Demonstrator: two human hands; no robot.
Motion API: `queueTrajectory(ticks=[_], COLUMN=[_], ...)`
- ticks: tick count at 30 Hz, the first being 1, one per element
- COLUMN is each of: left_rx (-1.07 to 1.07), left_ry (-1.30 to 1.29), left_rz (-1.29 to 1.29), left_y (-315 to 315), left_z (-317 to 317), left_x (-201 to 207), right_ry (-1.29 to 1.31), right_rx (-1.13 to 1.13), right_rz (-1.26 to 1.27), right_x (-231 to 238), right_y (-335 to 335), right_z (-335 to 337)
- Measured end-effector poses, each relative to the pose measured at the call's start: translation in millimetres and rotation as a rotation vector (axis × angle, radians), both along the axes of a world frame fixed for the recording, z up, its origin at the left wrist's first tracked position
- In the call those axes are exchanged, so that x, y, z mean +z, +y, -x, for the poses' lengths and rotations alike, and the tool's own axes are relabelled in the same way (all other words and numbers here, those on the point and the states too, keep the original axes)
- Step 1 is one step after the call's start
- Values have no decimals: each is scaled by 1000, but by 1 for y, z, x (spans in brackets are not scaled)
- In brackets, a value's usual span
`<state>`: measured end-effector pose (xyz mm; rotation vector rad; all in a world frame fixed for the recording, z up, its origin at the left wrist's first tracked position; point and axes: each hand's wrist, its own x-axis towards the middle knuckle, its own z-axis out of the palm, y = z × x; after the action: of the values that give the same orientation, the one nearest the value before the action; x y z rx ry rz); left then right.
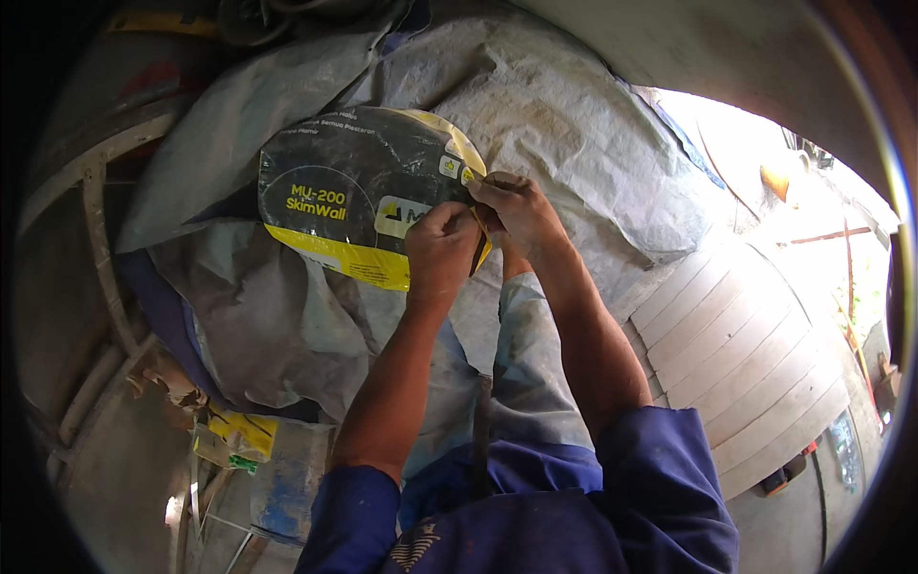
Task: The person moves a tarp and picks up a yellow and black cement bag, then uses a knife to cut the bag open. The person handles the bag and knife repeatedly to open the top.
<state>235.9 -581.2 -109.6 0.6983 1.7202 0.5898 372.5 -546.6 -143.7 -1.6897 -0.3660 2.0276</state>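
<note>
A dark grey and yellow printed sack (330,187) lies on a wrinkled grey tarpaulin (564,105) in front of me. My left hand (440,247) is closed on the lower corner of the sack's right end. Just above and to the right of it, my right hand (519,209) pinches the edge of that same end. Close together, the two hands hold the folded, brownish edge between them. The fingertips partly hide it, so I cannot tell whether the sack is torn there.
White slatted boards (741,349) lie to the right of my right arm. At the lower left stand a stained blue-grey container (292,483) and a yellow wrapper (244,432). A pale curved frame (100,230) borders the left side. Clutter lies by the bright area at far right.
</note>
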Motion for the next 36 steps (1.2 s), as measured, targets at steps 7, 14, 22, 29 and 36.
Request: queueTrajectory(ticks=[7,14,22,29,36], left_rx=[74,-8,-417,-848,-1254], left_ry=[-153,-191,156,161,85], left_rz=[61,-32,-477,-565,-563], left_y=[-1,3,8,42,86], left_z=[10,11,8,26,28], left_x=[-5,-1,-5,1,7], right_ry=[229,409,460,445,328], right_rx=[-277,-327,-337,-284,-126], right_rz=[123,168,213,242,266], right_x=[-6,-21,-29,-24,-15], right_y=[-9,-14,-16,-8,5], right_z=[-1,-7,-14,-17,-19])
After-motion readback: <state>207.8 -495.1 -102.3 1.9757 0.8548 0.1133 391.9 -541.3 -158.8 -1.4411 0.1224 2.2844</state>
